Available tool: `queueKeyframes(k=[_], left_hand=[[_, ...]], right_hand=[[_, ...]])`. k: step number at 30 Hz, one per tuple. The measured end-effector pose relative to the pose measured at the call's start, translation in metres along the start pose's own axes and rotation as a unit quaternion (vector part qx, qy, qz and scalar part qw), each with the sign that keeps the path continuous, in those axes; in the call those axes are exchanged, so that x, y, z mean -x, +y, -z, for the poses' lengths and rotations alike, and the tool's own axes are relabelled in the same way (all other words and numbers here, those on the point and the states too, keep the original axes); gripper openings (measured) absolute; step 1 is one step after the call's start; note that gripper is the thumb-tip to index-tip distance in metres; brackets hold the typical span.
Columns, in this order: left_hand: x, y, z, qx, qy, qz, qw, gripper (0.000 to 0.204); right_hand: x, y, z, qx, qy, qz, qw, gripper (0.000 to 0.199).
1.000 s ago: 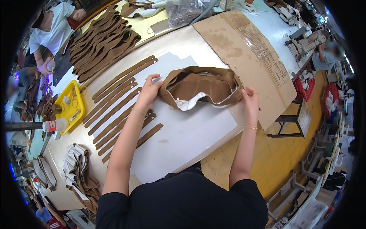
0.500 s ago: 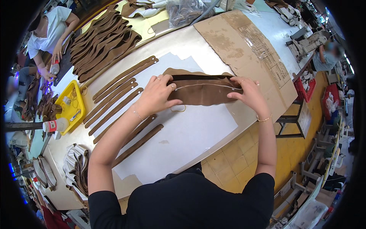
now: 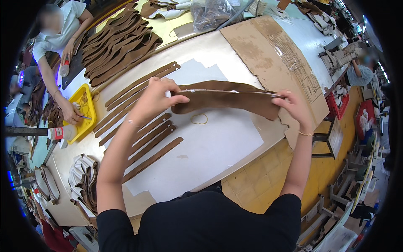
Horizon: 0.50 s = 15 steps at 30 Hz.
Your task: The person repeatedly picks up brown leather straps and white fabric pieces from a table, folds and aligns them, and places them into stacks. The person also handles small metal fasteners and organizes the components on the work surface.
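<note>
Stretched between my two hands is a curved brown leather panel (image 3: 226, 101), held above the white sheet (image 3: 201, 147) on the table. A pale seam or edge line runs along it. My left hand (image 3: 158, 95) pinches its left end between thumb and fingers. At the other end, my right hand (image 3: 292, 106) grips the corner with thumb and fingertips. A thin rubber band (image 3: 199, 119) lies on the sheet below the panel. Several narrow brown leather strips (image 3: 153, 145) lie in a slanting row beneath and beside my left forearm, partly hidden by it.
A large pile of brown leather pieces (image 3: 119, 46) sits at the back left. Flattened cardboard (image 3: 268, 54) covers the table's right part. A co-worker's hand (image 3: 72, 112) reaches into a yellow tray (image 3: 89, 111). White-and-brown bundled pieces (image 3: 83, 180) lie at the near left.
The panel, gaping open before, is now drawn out longer and flatter. My left hand moved left and my right hand right. A co-worker's hand has come into the yellow tray.
</note>
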<state>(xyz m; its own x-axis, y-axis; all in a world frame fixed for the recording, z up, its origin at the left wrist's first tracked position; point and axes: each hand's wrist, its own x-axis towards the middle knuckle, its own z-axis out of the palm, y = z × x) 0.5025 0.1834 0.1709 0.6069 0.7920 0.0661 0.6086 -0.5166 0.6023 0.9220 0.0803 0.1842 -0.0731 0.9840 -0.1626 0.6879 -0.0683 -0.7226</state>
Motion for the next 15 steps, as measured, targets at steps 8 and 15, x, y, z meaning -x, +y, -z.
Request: queueKeyframes(k=[8,15], left_hand=[[0.014,0.025,0.031,0.49,-0.102,0.104,0.859,0.044],[0.021,0.035,0.032,0.395,-0.187,0.117,0.892,0.034]], right_hand=[[0.033,0.005,0.007,-0.421,0.103,0.075,0.898,0.034],[0.045,-0.019,0.017,-0.417,0.152,0.081,0.892,0.031]])
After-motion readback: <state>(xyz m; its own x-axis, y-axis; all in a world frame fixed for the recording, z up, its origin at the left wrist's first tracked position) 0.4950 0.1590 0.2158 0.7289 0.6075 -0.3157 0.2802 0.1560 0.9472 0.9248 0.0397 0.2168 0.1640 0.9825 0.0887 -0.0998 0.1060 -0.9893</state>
